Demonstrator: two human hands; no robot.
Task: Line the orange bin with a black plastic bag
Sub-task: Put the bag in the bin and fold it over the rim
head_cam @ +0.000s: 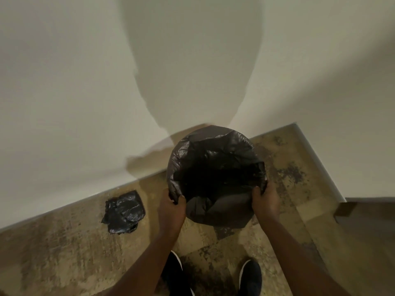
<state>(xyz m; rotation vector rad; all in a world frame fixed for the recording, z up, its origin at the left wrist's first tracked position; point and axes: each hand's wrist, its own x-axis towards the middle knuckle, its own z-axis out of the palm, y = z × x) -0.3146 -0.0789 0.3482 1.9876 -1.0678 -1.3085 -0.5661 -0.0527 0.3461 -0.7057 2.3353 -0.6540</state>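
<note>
A black plastic bag (215, 154) lies spread over a round bin that stands on the floor by the wall. The bag covers the rim all round, and no orange of the bin shows. Its mouth gapes dark in the middle. My left hand (172, 207) grips the bag's edge at the near left of the rim. My right hand (265, 198) grips the edge at the near right. Between my hands the plastic hangs down over the bin's front.
A folded stack of black bags (124, 211) lies on the mottled brown floor left of the bin. White walls meet the floor behind, with a projecting wall corner (339, 198) at the right. My two dark shoes (250, 276) stand at the bottom.
</note>
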